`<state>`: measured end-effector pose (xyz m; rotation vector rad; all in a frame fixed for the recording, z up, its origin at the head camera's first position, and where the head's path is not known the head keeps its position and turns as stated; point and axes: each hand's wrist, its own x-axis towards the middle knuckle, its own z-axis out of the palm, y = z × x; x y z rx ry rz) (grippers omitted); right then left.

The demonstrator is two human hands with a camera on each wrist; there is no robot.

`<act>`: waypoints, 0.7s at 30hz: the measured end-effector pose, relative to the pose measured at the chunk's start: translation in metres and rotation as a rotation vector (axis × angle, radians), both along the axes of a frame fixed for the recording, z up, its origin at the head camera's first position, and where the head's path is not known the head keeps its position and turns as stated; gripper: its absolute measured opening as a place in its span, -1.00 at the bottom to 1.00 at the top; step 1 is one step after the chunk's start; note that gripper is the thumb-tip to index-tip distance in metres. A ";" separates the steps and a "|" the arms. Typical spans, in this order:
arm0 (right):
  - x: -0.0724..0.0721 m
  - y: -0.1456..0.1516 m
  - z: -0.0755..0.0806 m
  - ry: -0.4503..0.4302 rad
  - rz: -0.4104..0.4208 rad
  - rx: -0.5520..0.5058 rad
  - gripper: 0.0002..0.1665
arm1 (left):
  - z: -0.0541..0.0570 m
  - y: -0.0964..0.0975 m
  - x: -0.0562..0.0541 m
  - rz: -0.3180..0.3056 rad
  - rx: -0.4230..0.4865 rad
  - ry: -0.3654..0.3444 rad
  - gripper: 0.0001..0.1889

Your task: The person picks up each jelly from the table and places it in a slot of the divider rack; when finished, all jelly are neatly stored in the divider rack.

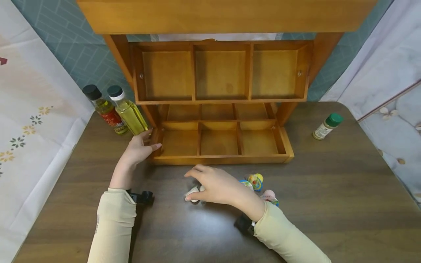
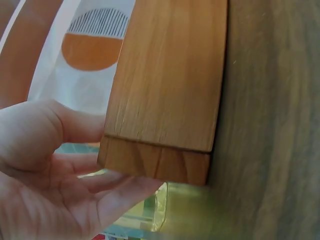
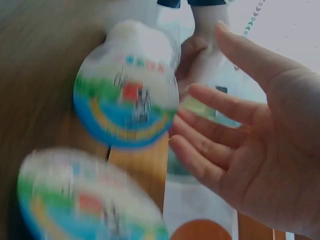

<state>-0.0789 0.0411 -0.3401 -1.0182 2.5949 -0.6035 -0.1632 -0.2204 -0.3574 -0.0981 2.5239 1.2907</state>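
My left hand [image 1: 138,148] holds the front left corner of a wooden compartment rack [image 1: 223,160]. In the left wrist view its thumb lies along the upper edge of the rack's end, with the fingers behind it. My right hand [image 1: 217,184] hovers over the table before the rack, thumb and fingers spread apart. Beneath it are small whitish cups [image 1: 194,193], partly hidden by the hand. In the right wrist view, a cup with a blue, green and white printed lid [image 3: 127,100] is right at the fingertips, and a similar cup [image 3: 90,200] lies closer to the camera.
More small cups, one with a yellow body [image 1: 259,177] and one pink [image 1: 269,194], lie beside the right forearm. Two oil bottles, one red-labelled [image 1: 112,118] and one clear [image 1: 133,115], stand left of the rack. A green-capped jar [image 1: 327,126] stands on the right.
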 end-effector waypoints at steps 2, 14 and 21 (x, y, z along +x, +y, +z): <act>0.000 -0.009 -0.001 -0.023 0.011 0.059 -0.29 | 0.000 -0.004 0.000 -0.004 0.014 -0.015 -0.23; 0.008 -0.025 -0.022 0.112 0.020 0.208 -0.40 | -0.008 -0.010 0.000 0.007 0.105 -0.045 -0.23; 0.001 -0.026 -0.027 0.034 -0.004 0.134 -0.41 | -0.005 -0.011 -0.003 0.016 0.084 -0.043 -0.24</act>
